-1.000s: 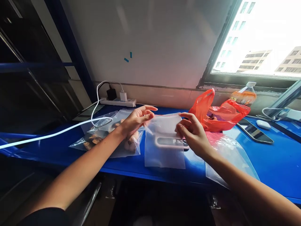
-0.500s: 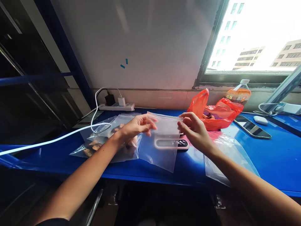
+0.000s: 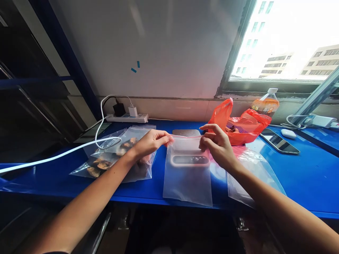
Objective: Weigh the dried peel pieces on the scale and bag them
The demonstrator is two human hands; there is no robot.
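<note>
A clear zip bag (image 3: 187, 185) hangs upright between my hands, with nothing visible inside it. My left hand (image 3: 153, 141) pinches its top left corner. At the top right, my right hand (image 3: 217, 144) grips the edge between thumb and fingers, the index finger raised. Behind the see-through bag lies a small kitchen scale (image 3: 186, 133), its plate showing above the bag's top edge and its display panel blurred through the plastic. Beside my left forearm are zip bags holding brown dried pieces (image 3: 102, 164).
A red plastic bag (image 3: 245, 128) with brown pieces stands at the right back, before a drink bottle (image 3: 266, 102). More clear bags (image 3: 254, 173), a phone (image 3: 279, 141) and a white case (image 3: 288, 133) lie right. A white cable (image 3: 53, 160) crosses left from a power strip (image 3: 127, 118).
My left hand has closed on the zip bag's left corner, where its fingers were loose before. The bag is now spread flatter and straighter, its bottom shifted slightly right and down.
</note>
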